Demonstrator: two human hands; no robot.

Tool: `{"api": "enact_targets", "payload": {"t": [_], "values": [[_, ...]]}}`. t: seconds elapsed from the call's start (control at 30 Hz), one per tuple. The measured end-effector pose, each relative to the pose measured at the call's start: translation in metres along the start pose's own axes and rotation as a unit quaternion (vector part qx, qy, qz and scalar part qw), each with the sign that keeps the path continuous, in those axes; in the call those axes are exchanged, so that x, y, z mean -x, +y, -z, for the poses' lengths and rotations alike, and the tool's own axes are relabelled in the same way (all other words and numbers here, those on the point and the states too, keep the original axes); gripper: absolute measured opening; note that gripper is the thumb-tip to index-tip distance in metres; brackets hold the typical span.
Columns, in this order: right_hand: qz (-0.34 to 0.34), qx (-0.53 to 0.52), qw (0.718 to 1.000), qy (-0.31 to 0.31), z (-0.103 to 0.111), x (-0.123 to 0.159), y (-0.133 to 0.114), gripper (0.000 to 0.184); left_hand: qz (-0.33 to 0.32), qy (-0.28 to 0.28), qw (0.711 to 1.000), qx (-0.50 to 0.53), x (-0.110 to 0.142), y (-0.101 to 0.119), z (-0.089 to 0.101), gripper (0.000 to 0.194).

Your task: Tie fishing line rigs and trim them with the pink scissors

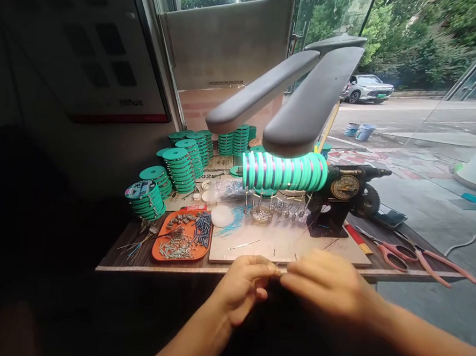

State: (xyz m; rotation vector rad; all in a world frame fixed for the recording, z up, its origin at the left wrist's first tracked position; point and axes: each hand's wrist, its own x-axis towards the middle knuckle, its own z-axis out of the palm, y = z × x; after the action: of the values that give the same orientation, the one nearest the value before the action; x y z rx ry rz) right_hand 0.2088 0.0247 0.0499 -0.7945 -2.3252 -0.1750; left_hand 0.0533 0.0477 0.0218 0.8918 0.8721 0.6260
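Observation:
My left hand [244,287] is at the front edge of the work board [237,253], thumb and fingers pinched together. Whatever lies in the pinch is too small to make out. Close beside its fingertips is my right hand [328,283], smeared by motion, so its grip does not show. Beyond both hands, a row of green spools [284,171] sits on a black winding machine [335,197] with a dial. Small metal rigs [288,210] hang below the spools. A thin metal tool [244,245] lies on the board near a bundle of blue strands [232,223].
At left, an orange tray [180,258] holds small parts. Stacks of green spools [179,172] stand behind it. Pink-handled scissors [394,257] and pliers [434,265] lie at right, near a phone [391,218]. A grey two-armed lamp [307,101] hangs low over the spools.

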Motion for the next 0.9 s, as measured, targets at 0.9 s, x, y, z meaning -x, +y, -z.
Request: {"api": "enact_targets", "payload": {"t": [0.9], "values": [[0.030, 0.032, 0.999, 0.006, -0.006, 0.000, 0.003, 0.028, -0.011, 0.021, 1.000, -0.005, 0.000, 0.006, 0.002, 0.012]]}}
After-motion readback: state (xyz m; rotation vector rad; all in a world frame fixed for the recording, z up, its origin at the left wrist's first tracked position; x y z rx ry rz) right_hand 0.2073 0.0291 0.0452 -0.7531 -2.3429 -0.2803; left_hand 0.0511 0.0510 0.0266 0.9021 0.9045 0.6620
